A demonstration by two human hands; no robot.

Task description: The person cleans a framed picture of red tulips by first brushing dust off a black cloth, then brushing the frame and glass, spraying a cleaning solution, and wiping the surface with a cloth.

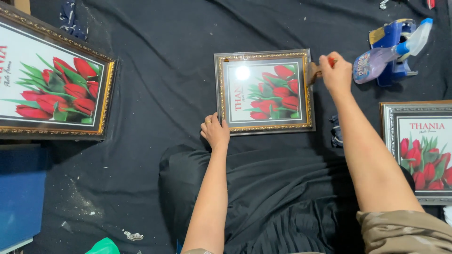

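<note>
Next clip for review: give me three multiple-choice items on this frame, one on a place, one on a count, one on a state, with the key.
1. Where does the left hand rest?
A. On the lower left corner of the middle picture frame
B. On the spray bottle
C. On the blue board at the left edge

2. How many framed pictures of red tulips are in view?
A. One
B. Two
C. Three

3. What is the right hand doing?
A. Lying open on the black cloth
B. Closed on a brush at the middle frame's right edge
C. Holding the spray bottle

Answers:
1 A: its fingers sit on that corner.
2 C: besides the middle one, a large frame lies at the left and another frame at the right.
3 B: the fingers are curled round the handle, while the spray bottle lies apart.
</note>
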